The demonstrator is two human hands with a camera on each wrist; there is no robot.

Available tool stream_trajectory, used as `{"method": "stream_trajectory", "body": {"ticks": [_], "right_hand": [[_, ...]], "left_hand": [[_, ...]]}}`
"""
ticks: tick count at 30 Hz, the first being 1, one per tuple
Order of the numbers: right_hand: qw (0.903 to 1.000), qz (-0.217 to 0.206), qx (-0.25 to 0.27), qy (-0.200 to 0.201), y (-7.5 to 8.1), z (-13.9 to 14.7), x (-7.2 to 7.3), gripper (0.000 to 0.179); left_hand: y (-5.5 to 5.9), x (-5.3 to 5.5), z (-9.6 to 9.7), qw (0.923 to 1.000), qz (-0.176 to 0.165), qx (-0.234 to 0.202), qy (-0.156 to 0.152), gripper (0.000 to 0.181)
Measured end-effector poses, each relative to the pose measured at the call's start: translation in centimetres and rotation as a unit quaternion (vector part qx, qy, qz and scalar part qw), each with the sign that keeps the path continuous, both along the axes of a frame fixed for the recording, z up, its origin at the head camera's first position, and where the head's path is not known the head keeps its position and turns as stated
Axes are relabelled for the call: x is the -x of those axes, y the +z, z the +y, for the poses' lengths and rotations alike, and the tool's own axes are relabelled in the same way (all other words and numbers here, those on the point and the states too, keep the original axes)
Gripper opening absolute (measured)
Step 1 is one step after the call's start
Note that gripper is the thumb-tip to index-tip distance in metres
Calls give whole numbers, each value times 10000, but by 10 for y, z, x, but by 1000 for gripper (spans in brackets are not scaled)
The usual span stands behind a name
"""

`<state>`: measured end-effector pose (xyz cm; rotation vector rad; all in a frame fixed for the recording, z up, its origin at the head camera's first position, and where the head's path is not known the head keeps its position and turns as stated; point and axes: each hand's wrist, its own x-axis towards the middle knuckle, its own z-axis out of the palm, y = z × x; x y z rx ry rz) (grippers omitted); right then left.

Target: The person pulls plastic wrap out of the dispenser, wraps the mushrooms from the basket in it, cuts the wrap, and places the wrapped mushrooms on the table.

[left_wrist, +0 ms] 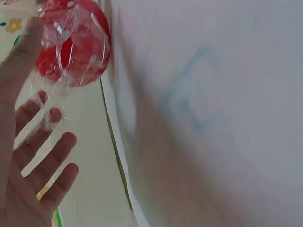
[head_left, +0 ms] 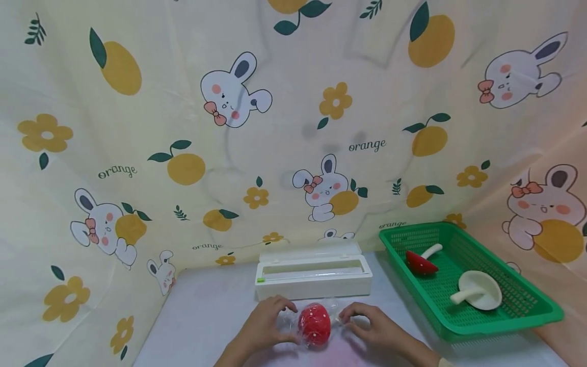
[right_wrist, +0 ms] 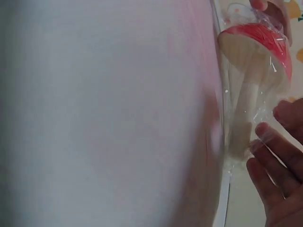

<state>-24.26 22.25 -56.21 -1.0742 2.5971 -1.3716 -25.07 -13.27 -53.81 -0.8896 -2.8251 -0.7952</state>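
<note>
A toy mushroom wrapped in clear plastic wrap lies on the table before me, its red, white-dotted cap (head_left: 314,324) toward the left and its pale stem (right_wrist: 247,106) toward the right. At the cap side, my left hand (head_left: 266,323) has its thumb against the wrap, with fingers spread and film over some fingertips (left_wrist: 55,115). By the stem's end, my right hand (head_left: 378,329) pinches the loose plastic wrap (head_left: 336,317) between thumb and forefinger. Its other fingertips touch the film. Whether film runs under the mushroom is hidden.
Just behind the hands stands a white wrap dispenser box (head_left: 314,288) with its lid up and a film roll inside. To the right, a green basket (head_left: 509,326) holds two unwrapped mushrooms, one with a red cap (head_left: 421,263), one showing its cream underside (head_left: 486,290). Printed cloth hangs behind.
</note>
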Motion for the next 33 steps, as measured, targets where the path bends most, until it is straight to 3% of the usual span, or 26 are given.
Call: {"method": "stream_trajectory", "body": {"ticks": [4, 8, 11, 13, 15, 19, 23, 26, 31, 33], "right_hand": [[9997, 74, -117, 225, -1, 2, 0, 24], [9996, 199, 5, 200, 0, 2, 1, 22], [9976, 642, 215, -103, -1, -1, 4, 19], [9925, 1122, 264, -403, -1, -4, 7, 25], [9886, 1294, 80, -769, 0, -8, 10, 37], [9871, 869, -540, -1235, 3, -16, 16, 65], [9895, 571, -855, -1011, 2, -22, 22, 78], [9913, 525, -918, -790, 0, -24, 25, 74], [9904, 197, -1043, -891, 0, -27, 28, 55], [9893, 126, -1098, -954, 1, -28, 29, 46]], "left_hand": [[-2, -2, 8, 9996, 237, 176, -33, 61], [-4, -2, 11, 9994, 334, 76, -43, 49], [-8, 0, 11, 9987, 455, -212, -45, 39], [-11, 1, 11, 9978, 471, -467, 8, 34], [-13, 1, 11, 9965, 388, -734, 113, 28], [-14, 4, 13, 9921, -38, -1222, 277, 22], [-16, 9, 16, 9863, -256, -1629, 93, 22], [-16, 11, 20, 9818, -475, -1836, 36, 19], [-15, 11, 23, 9749, -910, -1996, 387, 15], [-15, 11, 23, 9728, -913, -2072, 484, 14]]}}
